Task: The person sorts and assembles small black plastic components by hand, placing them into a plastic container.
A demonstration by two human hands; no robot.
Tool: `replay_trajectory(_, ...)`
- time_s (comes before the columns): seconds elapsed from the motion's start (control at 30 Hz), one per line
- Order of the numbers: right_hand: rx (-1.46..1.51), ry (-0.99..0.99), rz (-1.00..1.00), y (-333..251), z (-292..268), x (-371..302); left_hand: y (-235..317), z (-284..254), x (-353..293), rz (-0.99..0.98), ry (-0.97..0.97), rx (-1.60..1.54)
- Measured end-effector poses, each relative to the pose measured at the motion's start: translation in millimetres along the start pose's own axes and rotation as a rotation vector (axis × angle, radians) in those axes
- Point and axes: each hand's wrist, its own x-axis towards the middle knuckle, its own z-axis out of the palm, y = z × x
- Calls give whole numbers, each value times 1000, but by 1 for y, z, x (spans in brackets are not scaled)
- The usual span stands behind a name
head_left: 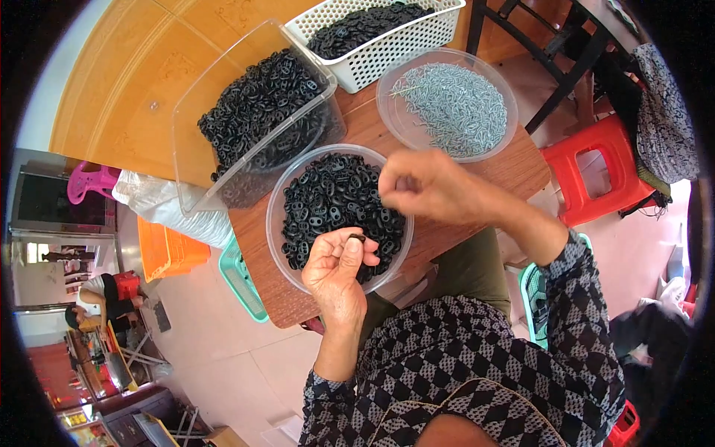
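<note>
Wood-grain tbl. (521, 167) on pink tile flr. (216, 354): L hand (337, 277) pinches a small blk. piece (358, 238), thumb to fingertips, above a clear plastic bowl (272, 223) of glossy two-holed oval pcs. (328, 182). R hand (430, 186) is curled over the bowl's R rim; can't tell if it holds anything. Wood shows btwn. bowl & round dish (386, 112) of slim, shiny grey pins (462, 108); bowl sits close to the near tbl. edge.

Wide head-height view, close, facing down

L hand (335, 276) pinched, thumb vs fingers; R hand (426, 186) curled nr it.
</note>
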Motion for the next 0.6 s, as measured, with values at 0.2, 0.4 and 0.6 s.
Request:
replay_trajectory(0.2,181,-95,78,-8,27,-17,3,3,-7,8,5,36)
replay_trajectory(0.4,211,-47,96,-11,34,-22,2,2,-12,29,-3,89)
replay_trajectory(0.6,185,-7,101,-11,40,-24,3,1,-16,55,-18,164)
